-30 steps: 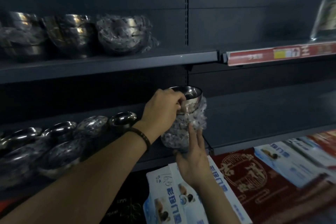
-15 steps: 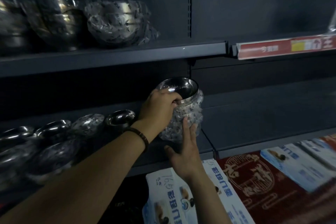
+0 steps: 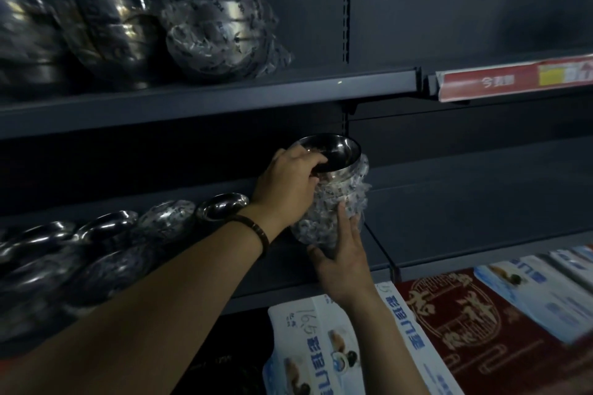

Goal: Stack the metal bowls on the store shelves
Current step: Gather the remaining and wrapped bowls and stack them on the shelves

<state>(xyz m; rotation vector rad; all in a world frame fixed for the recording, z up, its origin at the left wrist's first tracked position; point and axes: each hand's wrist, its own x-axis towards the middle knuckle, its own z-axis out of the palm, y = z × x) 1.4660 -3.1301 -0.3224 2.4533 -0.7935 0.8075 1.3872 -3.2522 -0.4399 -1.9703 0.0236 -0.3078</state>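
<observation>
metal bowls (image 3: 106, 42) stand in dim stacks at the left end of the upper shelf (image 3: 288, 90), with a bagged stack (image 3: 221, 38) just to their right, back from the shelf's front edge. one level down i see loose bowls (image 3: 96, 244) lying tilted in a row along the left half of the middle shelf (image 3: 282, 290), some of them in printed wrap.

the left hand (image 3: 285, 189), with a dark bracelet (image 3: 256, 231) on its wrist, reaches in over that row. its fingers are curled over the near rim of the top bowl (image 3: 337, 151) and grip it. that bowl sits bare and open side up on a wrapped stack (image 3: 333, 202) at the right end of the middle shelf, close to the upright divider. i cannot tell whether the stack's base touches the shelf.

the right hand (image 3: 343, 256) comes up from below. its fingers are straight and laid flat against the front of the wrapping, with the thumb spread out to the left.

further right, a red price strip (image 3: 513, 82) runs along the front edge of the next upper shelf. printed boxes (image 3: 449, 330) lie flat at the lower right.
</observation>
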